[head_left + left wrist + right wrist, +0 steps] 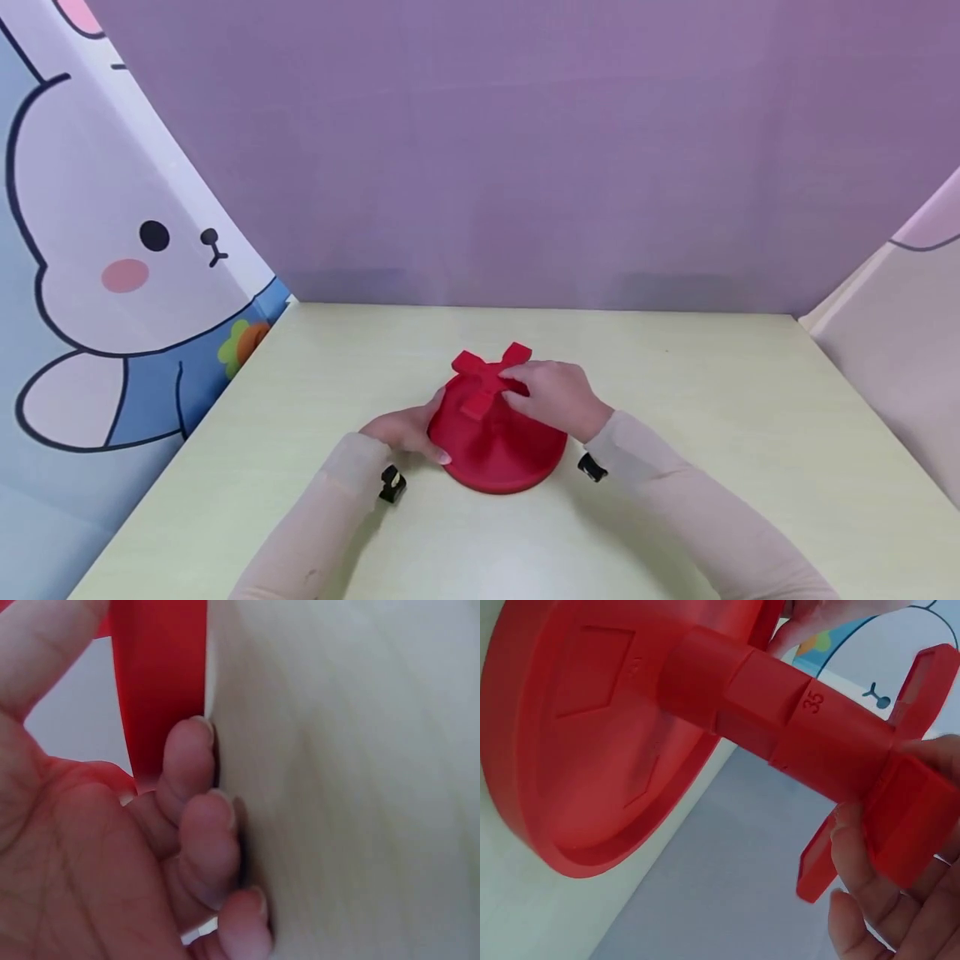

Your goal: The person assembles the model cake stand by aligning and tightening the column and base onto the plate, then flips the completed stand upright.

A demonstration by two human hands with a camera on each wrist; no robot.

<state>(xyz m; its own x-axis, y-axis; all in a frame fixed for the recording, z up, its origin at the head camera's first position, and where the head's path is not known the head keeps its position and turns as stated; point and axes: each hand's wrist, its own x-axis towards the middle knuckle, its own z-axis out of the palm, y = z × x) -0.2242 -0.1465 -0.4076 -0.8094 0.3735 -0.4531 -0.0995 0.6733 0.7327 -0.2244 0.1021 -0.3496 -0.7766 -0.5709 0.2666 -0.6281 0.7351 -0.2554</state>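
A red plastic piece stands on the table, with a wide round base (495, 467), a stepped post (757, 701) marked 35 and a top knob (489, 381) with several arms. At the base's left side, my left hand (401, 429) holds the rim between thumb and fingers. In the left wrist view the bent fingers (206, 840) lie low against the table, beside the red edge. My right hand (555, 396) grips the knob from the right, its fingers curled round one arm in the right wrist view. The hand covers part of the knob.
The pale wooden table (697, 450) meets a purple wall panel (525, 167) at the back. A panel with a cartoon rabbit (135, 233) borders the left, and a pale panel (900, 333) the right. Small black clips (592, 467) sit at both wrists.
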